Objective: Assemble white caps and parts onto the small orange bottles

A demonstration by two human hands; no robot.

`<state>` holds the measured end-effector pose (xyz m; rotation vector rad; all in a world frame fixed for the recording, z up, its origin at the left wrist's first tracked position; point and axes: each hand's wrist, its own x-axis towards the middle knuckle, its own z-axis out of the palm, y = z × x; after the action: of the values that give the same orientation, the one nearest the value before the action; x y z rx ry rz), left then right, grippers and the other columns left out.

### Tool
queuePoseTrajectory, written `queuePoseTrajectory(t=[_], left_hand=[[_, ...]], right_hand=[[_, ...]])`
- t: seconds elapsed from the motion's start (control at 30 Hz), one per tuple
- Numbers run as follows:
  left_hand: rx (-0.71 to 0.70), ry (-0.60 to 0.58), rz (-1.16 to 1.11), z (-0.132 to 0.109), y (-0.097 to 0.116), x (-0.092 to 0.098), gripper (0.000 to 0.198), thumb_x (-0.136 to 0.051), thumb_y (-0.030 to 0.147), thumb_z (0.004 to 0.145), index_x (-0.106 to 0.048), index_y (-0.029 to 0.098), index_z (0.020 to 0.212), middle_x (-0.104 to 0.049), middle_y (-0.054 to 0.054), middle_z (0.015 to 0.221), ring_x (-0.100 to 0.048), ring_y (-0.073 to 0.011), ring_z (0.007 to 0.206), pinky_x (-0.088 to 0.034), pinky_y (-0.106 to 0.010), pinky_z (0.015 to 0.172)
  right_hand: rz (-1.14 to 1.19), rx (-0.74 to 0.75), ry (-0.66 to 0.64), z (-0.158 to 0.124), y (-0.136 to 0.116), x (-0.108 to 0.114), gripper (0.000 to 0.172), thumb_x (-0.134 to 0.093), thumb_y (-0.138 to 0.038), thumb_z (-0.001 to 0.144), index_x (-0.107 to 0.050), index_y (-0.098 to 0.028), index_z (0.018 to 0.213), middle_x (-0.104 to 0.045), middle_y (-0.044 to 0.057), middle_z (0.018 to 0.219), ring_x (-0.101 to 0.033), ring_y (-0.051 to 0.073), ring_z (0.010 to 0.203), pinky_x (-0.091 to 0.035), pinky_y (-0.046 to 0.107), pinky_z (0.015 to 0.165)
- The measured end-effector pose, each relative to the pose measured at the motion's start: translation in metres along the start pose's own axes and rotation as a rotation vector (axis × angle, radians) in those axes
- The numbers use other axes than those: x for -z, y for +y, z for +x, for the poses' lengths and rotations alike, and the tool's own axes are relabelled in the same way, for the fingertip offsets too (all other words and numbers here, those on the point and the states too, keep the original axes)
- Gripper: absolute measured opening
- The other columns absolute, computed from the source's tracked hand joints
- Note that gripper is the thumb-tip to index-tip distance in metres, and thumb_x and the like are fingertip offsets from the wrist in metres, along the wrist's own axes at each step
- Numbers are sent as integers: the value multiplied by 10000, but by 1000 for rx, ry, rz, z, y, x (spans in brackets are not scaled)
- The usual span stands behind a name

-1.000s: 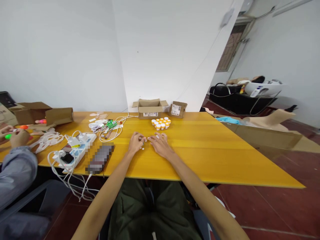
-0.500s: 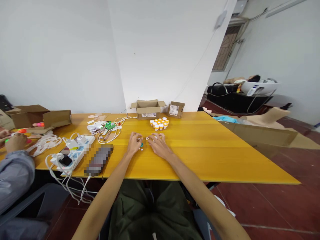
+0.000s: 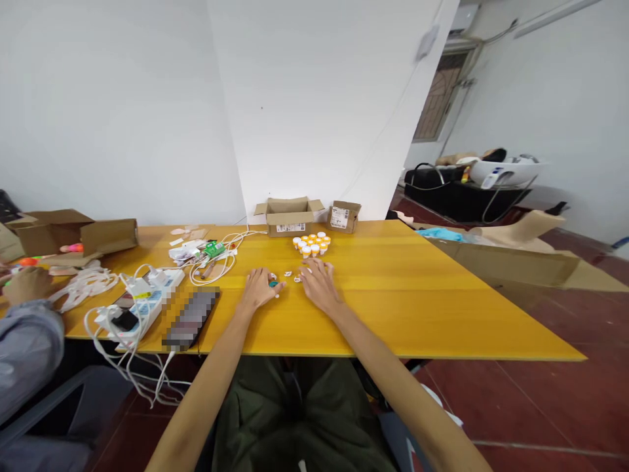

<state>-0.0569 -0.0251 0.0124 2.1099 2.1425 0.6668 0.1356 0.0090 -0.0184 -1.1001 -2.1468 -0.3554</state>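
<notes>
Both my hands rest on a yellow table (image 3: 393, 295). My left hand (image 3: 259, 288) is curled, its fingertips pinching a small teal piece (image 3: 272, 284). My right hand (image 3: 318, 283) lies palm down with fingers spread, touching the tabletop. Between the two hands lie a few tiny white pieces (image 3: 288, 275). Just beyond my right hand stands a cluster of small orange bottles with white caps (image 3: 311, 244).
Two open cardboard boxes (image 3: 289, 216) stand against the wall. A power strip with white cables (image 3: 142, 298) and a dark phone (image 3: 190, 320) lie at left. Another person's sleeve and hand (image 3: 27, 288) work at the far left beside more boxes (image 3: 73, 229).
My hands have drawn apart, the left sliding back toward me with the teal piece. The small white pieces between them now show. The view has shifted slightly.
</notes>
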Motion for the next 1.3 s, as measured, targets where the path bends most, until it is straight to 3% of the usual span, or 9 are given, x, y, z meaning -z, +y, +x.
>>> queuePoseTrajectory(t=[0.2,0.47,0.63,0.83,1.0,1.3], left_hand=[[-37,-6,42,0,1,2,98,-653,304,809,-650,217,854,-713,-88,926,-642,-269,1016,-446,-341,867],[-38,37,-74,0,1,0,71,-642,287,830,-645,218,842,-716,-67,886,-672,-236,940,-474,-309,785],[-166,117,-147,4,-5,-8,61,-660,268,817,-620,224,830,-669,-39,837,-661,-215,878,-499,-317,786],[-418,202,-261,1,-1,-12,105,-629,221,822,-589,242,916,-630,-16,881,-635,-196,858,-519,-327,808],[-567,128,-281,-7,10,-11,203,-617,198,823,-581,250,1016,-636,-39,967,-617,-225,945,-495,-385,901],[-657,-54,-216,-11,18,-14,316,-669,251,826,-568,245,1126,-636,-63,1057,-568,-268,1046,-434,-430,946]], right_hand=[[4,-213,60,-1,16,-5,241,-496,-223,947,-665,-222,1119,-643,135,1215,-505,301,1099,-352,418,884],[35,-253,-12,-2,20,-8,258,-523,-209,917,-642,-232,1145,-657,118,1126,-537,292,1021,-372,387,838],[55,-268,-39,-3,21,-9,215,-523,-161,894,-644,-235,1056,-668,106,1064,-571,275,976,-394,362,808],[79,-344,-87,0,18,-4,262,-502,-100,879,-637,-215,1070,-672,116,1097,-606,264,1021,-425,353,828],[129,-420,-68,-2,18,0,266,-508,-122,876,-626,-208,1098,-676,113,1112,-625,253,1035,-445,349,854],[143,-443,-63,-12,24,-4,290,-519,-138,854,-606,-211,1121,-677,99,1089,-636,242,1010,-465,338,857]])
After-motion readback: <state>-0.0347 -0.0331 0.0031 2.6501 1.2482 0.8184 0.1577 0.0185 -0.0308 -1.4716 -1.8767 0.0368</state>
